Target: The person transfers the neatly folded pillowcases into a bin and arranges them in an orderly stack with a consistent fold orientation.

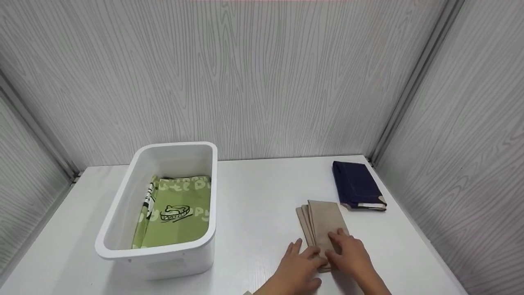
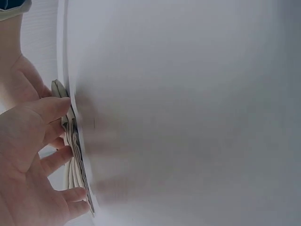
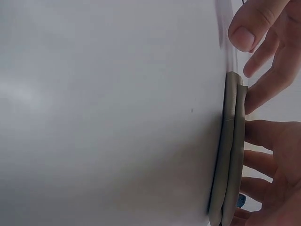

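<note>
A folded beige cloth [image 1: 324, 217] lies on the white table, its long layers slightly fanned out along the left side. My left hand [image 1: 294, 266] is at its near left corner, fingers spread and touching the layered edges. On the cloth's near right part rests my right hand [image 1: 350, 254], with fingertips on the top layer. In the left wrist view, the fingers of my left hand [image 2: 33, 165] reach the cloth's stacked edges [image 2: 75, 165]. The right wrist view shows thick folds [image 3: 228, 155] standing just above the table, with fingertips against them.
A white plastic bin [image 1: 155, 252] stands on the left, holding a folded green printed fabric [image 1: 176, 221]. Near the right edge at the back lies a folded dark blue fabric piece [image 1: 358, 182]. Grey wood-grain panels [image 1: 262, 82] enclose the table [image 1: 254, 196] at the back and sides.
</note>
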`<state>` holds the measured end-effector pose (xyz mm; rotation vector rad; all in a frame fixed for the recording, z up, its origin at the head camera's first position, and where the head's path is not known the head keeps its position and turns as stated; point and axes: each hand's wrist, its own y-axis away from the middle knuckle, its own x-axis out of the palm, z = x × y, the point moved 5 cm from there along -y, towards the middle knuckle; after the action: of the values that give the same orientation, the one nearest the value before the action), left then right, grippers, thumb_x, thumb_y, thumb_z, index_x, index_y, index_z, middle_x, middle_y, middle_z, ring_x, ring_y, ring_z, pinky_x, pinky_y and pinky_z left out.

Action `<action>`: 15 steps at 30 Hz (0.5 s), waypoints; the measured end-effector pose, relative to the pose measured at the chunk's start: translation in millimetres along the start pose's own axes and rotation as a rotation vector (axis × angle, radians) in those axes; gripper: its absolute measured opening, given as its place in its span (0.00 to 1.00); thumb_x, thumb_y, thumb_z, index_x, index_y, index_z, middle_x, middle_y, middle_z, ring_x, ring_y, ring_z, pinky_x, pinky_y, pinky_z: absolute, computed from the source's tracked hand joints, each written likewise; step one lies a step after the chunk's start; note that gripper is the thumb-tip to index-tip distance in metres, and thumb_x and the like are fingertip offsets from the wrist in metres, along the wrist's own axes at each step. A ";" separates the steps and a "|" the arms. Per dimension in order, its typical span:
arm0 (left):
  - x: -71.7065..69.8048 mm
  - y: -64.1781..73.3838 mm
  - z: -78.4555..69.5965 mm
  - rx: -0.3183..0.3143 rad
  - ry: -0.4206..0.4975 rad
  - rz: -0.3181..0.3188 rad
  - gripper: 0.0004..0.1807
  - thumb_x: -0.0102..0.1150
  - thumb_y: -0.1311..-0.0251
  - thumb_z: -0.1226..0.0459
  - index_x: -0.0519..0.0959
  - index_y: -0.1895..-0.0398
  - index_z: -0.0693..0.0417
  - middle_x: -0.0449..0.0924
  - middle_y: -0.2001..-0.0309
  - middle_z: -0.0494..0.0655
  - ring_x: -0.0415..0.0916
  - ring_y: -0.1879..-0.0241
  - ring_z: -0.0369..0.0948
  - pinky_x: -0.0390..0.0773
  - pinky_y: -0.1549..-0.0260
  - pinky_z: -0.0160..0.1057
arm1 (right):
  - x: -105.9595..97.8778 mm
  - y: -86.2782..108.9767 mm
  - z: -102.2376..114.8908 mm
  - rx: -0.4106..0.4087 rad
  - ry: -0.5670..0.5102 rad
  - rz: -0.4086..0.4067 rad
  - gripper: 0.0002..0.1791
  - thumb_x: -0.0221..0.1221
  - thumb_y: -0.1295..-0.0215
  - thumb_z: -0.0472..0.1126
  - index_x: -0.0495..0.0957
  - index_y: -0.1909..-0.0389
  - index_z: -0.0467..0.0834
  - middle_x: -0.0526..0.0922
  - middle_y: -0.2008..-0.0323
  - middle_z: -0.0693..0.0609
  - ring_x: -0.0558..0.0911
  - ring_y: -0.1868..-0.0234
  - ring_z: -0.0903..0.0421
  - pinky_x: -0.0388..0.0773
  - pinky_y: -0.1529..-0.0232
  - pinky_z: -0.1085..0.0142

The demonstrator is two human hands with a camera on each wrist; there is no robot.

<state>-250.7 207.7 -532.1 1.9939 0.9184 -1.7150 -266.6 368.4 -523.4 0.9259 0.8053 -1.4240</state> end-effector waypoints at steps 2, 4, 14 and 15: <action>-0.6 1.7 2.8 -0.013 -0.005 -0.002 0.25 0.65 0.42 0.47 0.77 0.39 0.29 0.72 0.36 0.36 0.67 0.35 0.60 0.73 0.41 0.61 | 1.5 -1.7 4.6 -0.009 0.002 -0.002 0.30 0.66 0.39 0.45 0.76 0.36 0.40 0.66 0.32 0.30 0.65 0.34 0.25 0.63 0.36 0.34; -1.7 3.8 5.1 -0.028 -0.013 -0.005 0.25 0.65 0.42 0.47 0.78 0.40 0.30 0.73 0.36 0.37 0.67 0.34 0.60 0.73 0.41 0.61 | 3.2 -3.8 9.1 -0.015 0.005 -0.003 0.30 0.66 0.39 0.45 0.76 0.36 0.40 0.67 0.32 0.30 0.66 0.34 0.25 0.63 0.36 0.34; -11.0 19.4 27.3 -0.121 0.010 -0.009 0.22 0.67 0.44 0.48 0.80 0.44 0.30 0.74 0.37 0.38 0.67 0.34 0.61 0.72 0.41 0.63 | 16.7 -12.4 34.0 -0.043 -0.015 -0.020 0.29 0.67 0.40 0.44 0.77 0.37 0.42 0.69 0.32 0.33 0.67 0.34 0.27 0.64 0.36 0.35; -11.7 21.0 29.5 -0.124 0.011 -0.011 0.22 0.67 0.44 0.48 0.80 0.45 0.30 0.74 0.37 0.38 0.67 0.34 0.61 0.73 0.42 0.63 | 17.7 -12.9 36.7 -0.044 -0.020 -0.022 0.29 0.67 0.40 0.44 0.77 0.37 0.42 0.69 0.32 0.33 0.67 0.34 0.27 0.64 0.36 0.35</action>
<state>-259.1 170.6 -529.8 1.9237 1.0157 -1.6128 -282.1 328.5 -523.5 0.8709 0.8309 -1.4271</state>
